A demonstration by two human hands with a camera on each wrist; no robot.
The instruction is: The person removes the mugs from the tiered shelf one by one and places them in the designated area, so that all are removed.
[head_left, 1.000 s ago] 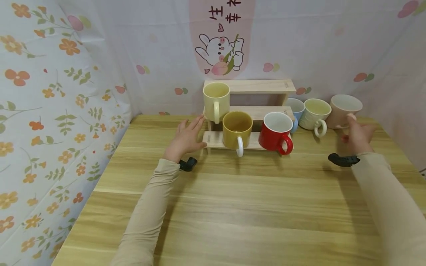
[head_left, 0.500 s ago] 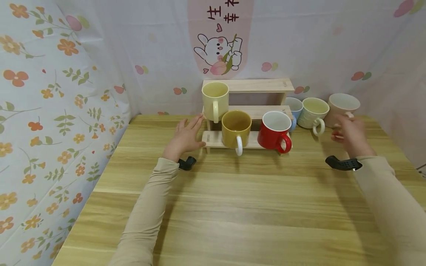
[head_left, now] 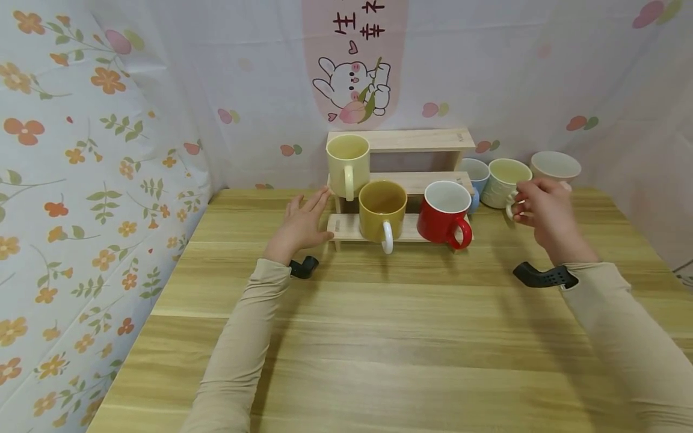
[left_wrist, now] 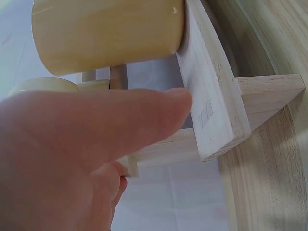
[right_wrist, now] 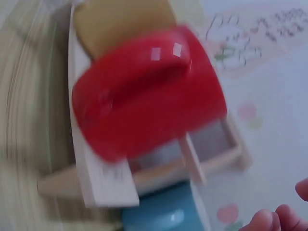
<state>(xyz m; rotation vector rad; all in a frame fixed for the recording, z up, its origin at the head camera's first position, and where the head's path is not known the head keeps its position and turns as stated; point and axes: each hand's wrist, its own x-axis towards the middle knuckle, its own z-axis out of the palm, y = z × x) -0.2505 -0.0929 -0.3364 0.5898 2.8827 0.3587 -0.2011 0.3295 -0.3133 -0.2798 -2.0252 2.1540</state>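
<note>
My left hand (head_left: 299, 227) rests at the left end of a stepped wooden rack (head_left: 417, 139), fingers extended; in the left wrist view the thumb (left_wrist: 139, 115) touches its lowest shelf. A pale yellow mug (head_left: 341, 171) stands on the middle shelf. Below it, a mustard mug (head_left: 376, 219) with a white handle and a red mug (head_left: 437, 222) share the lowest shelf. My right hand (head_left: 549, 213), loosely bent, is beside the handle of a cream-green mug (head_left: 494, 193). No object shows between its fingertips (right_wrist: 262, 222) in the right wrist view; contact with that handle is unclear.
Right of the rack stand a light blue mug (head_left: 476, 171), partly hidden, and a pink mug (head_left: 556, 163), partly behind my right hand. A patterned cloth (head_left: 243, 78) hangs behind the wooden table (head_left: 379, 349). Black straps (head_left: 544, 275) circle both wrists.
My right hand has left the pink mug's handle and moved left to the cream-green mug. My left hand and the mugs stay in place; the view shifts slightly.
</note>
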